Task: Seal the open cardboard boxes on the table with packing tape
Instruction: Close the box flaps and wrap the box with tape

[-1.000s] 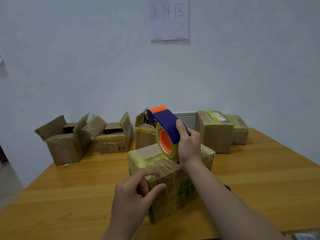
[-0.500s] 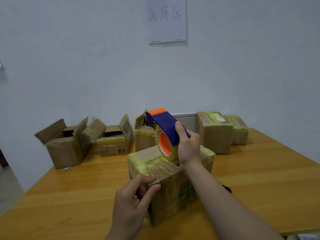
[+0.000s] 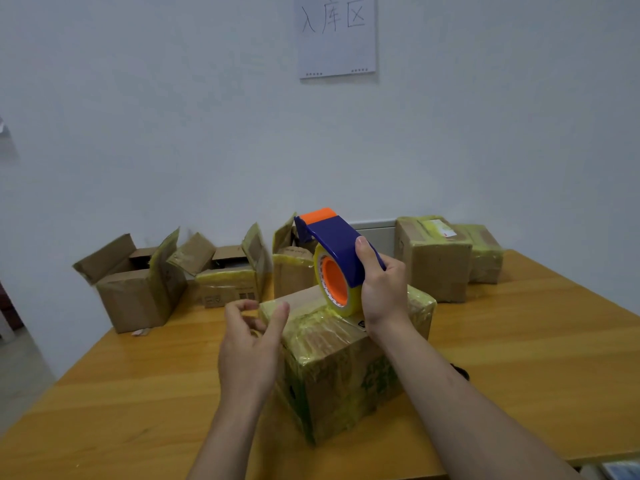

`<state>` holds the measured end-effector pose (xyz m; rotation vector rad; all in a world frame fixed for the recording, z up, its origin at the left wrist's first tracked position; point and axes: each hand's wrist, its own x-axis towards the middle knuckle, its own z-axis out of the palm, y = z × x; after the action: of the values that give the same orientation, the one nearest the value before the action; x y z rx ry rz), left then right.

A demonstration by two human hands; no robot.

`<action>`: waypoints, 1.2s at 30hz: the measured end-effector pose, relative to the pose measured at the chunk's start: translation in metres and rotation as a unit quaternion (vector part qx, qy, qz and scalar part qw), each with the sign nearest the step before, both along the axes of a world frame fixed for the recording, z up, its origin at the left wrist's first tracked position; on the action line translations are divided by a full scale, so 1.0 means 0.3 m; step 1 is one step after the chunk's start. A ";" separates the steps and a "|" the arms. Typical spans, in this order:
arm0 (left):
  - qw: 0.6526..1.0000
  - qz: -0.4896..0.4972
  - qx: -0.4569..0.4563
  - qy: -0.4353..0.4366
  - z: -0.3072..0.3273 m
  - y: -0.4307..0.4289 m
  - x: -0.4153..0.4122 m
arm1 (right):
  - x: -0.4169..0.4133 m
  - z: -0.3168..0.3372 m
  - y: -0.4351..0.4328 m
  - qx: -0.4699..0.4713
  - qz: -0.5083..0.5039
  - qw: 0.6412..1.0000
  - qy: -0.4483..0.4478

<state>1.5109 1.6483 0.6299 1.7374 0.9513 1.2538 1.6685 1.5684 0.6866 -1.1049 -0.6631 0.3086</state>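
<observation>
Right hand (image 3: 382, 289): fingers and thumb curled round the blue tape dispenser (image 3: 337, 247), thumb lying along its top edge. Firm grip. The dispenser's orange end points up and away from the person. Its yellowish tape roll (image 3: 349, 304), with an orange core, rests on top of the taped box (image 3: 339, 368).

Left hand (image 3: 249, 348): fingers loosely curled, thumb extended. The thumb tip is just beside the taped box's upper left corner; contact cannot be told. Nothing is gripped.

Taped box: flaps closed, top and sides wrapped in yellowish tape. It stands on the wooden table (image 3: 519, 341) between the two forearms, turned corner-on to the person.

Behind the taped box, far left: open cardboard box (image 3: 135, 289), flaps standing up.
Behind it, left: second open box (image 3: 227, 278), flaps up, just beside the first.
Directly behind it: third open box (image 3: 292, 268), partly hidden by the dispenser.
Behind it, right: two closed boxes, the larger (image 3: 433, 261) and the smaller (image 3: 485, 254), side by side, both with yellowish tape on top.

Above and beyond the taped box, a paper sign (image 3: 337, 36) with handwritten characters hangs on the white wall.
</observation>
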 end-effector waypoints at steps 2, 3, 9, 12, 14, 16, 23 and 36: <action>0.996 -0.007 -0.056 0.072 0.000 0.078 0.044 | -0.001 0.000 -0.001 0.002 -0.002 1.000 0.000; 0.993 -0.038 -0.104 0.051 -0.003 0.099 0.069 | -0.002 0.000 -0.002 0.004 -0.003 1.000 -0.001; 0.975 -0.047 -0.180 -0.119 -0.014 0.125 0.127 | -0.013 0.006 0.004 0.002 -0.002 1.000 -0.016; 0.979 -0.046 -0.165 -0.107 -0.007 0.118 0.125 | -0.017 0.003 0.004 0.002 0.000 1.000 -0.021; 0.985 -0.039 -0.142 -0.092 0.006 0.094 0.117 | -0.016 0.002 -0.002 0.007 -0.001 1.000 -0.021; 0.992 -0.038 -0.097 -0.066 -0.004 0.069 0.104 | -0.014 0.000 -0.007 0.016 -0.005 1.000 -0.016; 0.996 -0.080 0.020 -0.043 -0.078 -0.030 0.082 | -0.021 -0.001 -0.004 0.017 -0.003 0.999 -0.040; 0.973 -0.139 0.136 0.125 -0.074 0.034 -0.050 | 0.003 0.010 -0.052 0.050 -0.050 0.996 -0.062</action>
<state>1.4959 1.6585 0.6078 2.1984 0.6638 1.0337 1.6695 1.5529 0.6896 -1.0633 -0.7225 0.1210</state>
